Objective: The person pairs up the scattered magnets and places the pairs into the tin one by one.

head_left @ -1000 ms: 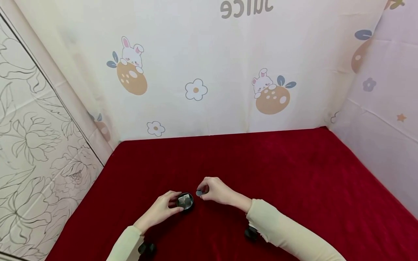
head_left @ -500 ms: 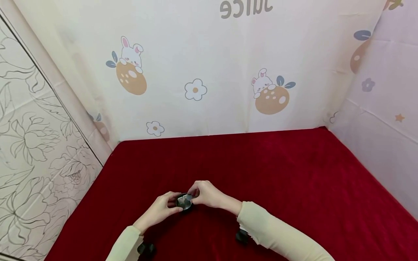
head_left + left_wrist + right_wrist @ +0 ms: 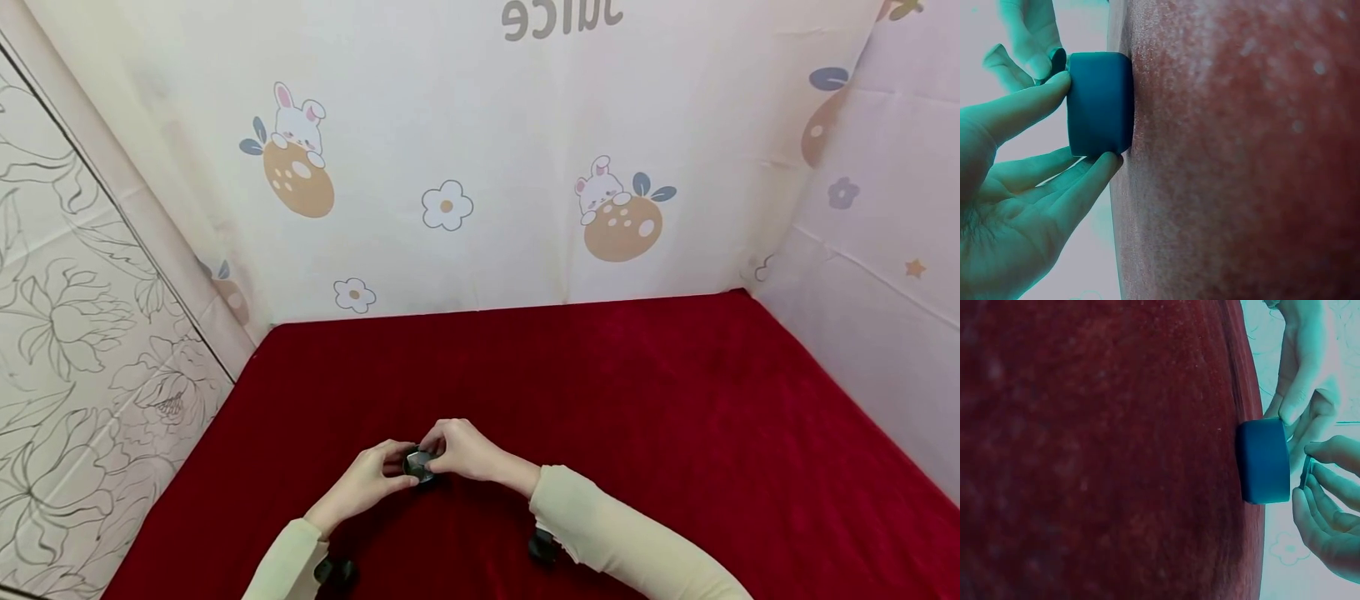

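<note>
A small round dark container [image 3: 425, 482] stands on the red cloth, its mouth facing up. Shiny silvery pieces [image 3: 416, 464] show at its mouth in the head view. My left hand [image 3: 362, 485] grips the container's side, thumb on the near side and fingers on the far side. Right over the mouth, my right hand [image 3: 468, 454] pinches a thin small disc [image 3: 1306, 472] between thumb and fingers. The right wrist view shows this disc on edge, a short gap off the container's rim. In the left wrist view the container [image 3: 1100, 103] looks blue and the disc overlaps the left thumb tip.
Red velvety cloth [image 3: 600, 392] covers the table. Behind it hangs a pale curtain [image 3: 517, 167] printed with rabbits and flowers, and another wall of cloth [image 3: 892, 292] rises at the right. Dark wrist devices [image 3: 542, 546] sit under both sleeves.
My right hand has moved left with the disc, from beside the container to over its mouth, covering part of it. The left hand has kept its grip and place.
</note>
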Tool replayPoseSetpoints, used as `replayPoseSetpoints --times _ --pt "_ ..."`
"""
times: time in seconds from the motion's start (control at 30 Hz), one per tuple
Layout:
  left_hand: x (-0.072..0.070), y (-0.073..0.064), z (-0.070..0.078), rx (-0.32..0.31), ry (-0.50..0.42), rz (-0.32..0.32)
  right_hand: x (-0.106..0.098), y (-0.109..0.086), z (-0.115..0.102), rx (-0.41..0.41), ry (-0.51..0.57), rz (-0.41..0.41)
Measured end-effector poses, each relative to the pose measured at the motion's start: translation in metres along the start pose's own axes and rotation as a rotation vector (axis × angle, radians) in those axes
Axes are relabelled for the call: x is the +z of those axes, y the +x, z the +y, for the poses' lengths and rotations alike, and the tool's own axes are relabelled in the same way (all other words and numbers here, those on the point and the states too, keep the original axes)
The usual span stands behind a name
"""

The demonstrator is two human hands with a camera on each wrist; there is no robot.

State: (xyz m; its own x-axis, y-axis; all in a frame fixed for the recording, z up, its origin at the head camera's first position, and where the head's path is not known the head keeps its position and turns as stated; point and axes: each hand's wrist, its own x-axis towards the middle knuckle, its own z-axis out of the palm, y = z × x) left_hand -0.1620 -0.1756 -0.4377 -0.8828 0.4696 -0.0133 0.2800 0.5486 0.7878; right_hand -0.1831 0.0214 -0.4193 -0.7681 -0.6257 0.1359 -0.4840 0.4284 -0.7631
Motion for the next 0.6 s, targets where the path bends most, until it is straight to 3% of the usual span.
replayPoseSetpoints --times 0.37,0.6 --pt "-0.001 -0.001 -0.002 -0.006 -0.039 -0.001 0.004 0.003 0.001 0.002 0.006 0.010" --pt "-0.001 -0.001 -0.002 0.005 -0.013 0.016 -0.009 -0.006 0.002 -0.012 0.020 0.034"
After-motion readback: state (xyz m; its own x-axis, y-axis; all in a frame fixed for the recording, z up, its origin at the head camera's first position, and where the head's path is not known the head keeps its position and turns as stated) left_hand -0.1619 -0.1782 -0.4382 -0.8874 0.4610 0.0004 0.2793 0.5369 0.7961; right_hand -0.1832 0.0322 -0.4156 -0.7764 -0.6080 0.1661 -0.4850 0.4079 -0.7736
